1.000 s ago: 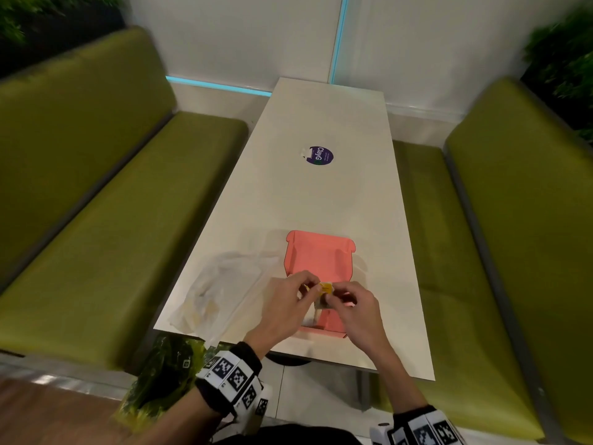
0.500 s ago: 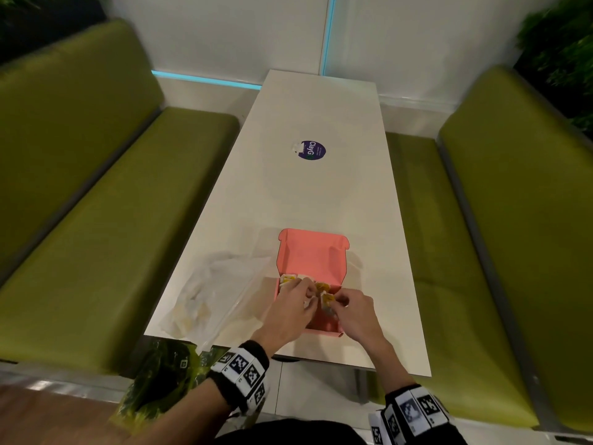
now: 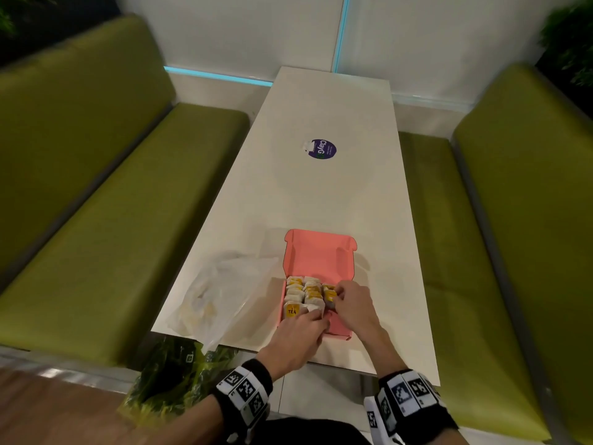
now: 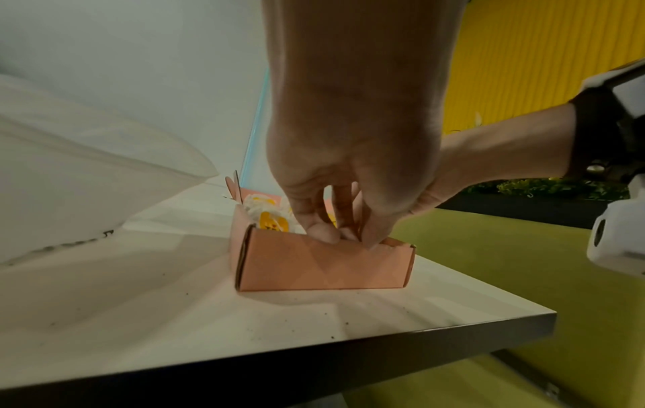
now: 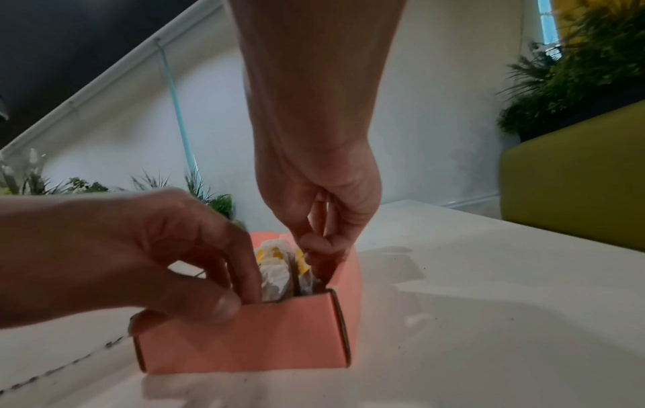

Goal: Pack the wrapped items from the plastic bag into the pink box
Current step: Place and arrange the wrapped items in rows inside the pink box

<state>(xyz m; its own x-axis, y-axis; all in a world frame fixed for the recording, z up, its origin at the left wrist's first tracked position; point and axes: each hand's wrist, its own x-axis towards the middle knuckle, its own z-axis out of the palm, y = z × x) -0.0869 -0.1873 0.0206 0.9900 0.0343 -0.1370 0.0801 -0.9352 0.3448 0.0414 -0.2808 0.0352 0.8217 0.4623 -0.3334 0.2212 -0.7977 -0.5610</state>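
In the lower middle of the head view, both hands reach into the pink box near the close edge of the white table. The left hand has curled fingers that press on a white wrapped item in the middle row. The right hand pinches another wrapped item with a yellow label at the right side of the box. To the left lies the clear plastic bag, some wrapped items inside. Farther up, the open lid stands, then a purple sticker.

One pink box, one plastic bag, two hands, many wrapped items.
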